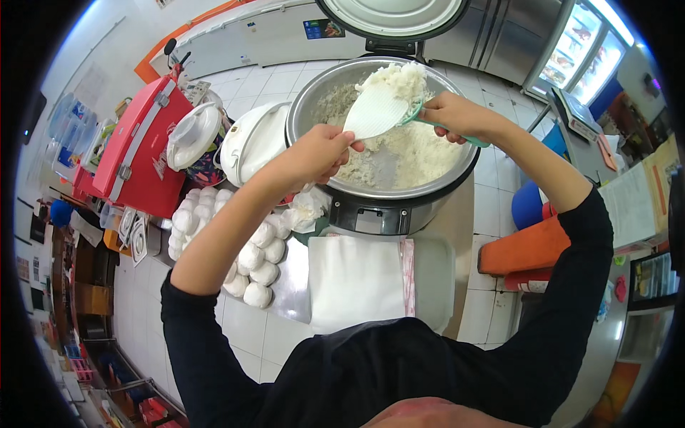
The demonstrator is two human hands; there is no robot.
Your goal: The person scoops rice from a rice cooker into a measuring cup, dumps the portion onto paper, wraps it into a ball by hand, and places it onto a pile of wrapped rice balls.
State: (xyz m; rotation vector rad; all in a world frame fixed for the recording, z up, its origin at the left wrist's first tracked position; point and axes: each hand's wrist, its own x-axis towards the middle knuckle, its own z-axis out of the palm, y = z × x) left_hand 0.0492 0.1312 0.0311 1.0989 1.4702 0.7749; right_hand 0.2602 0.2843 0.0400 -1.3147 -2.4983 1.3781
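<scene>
A large rice cooker (pixel 369 220) stands in front of me with its lid (pixel 393 16) raised. Cooked rice (pixel 431 158) lines the pot, with bare metal showing at the bottom middle. My left hand (pixel 321 152) grips a white rice paddle (pixel 374 113) by its handle. Around the green handle of a scoop (pixel 478 142), my right hand (pixel 455 119) is closed. A mound of rice (pixel 397 80) sits on the scoop, above the pot. The paddle's blade overlaps the scoop and the mound, hiding much of the scoop; whether they touch, I cannot tell.
Several white wrapped balls (pixel 258 257) are piled at the left of the metal table (pixel 291 289). White paper sheets (pixel 356 281) lie near me, beside a translucent tray (pixel 434 289). A white lidded container (pixel 251 142) and a red cool box (pixel 142 144) stand left of the cooker.
</scene>
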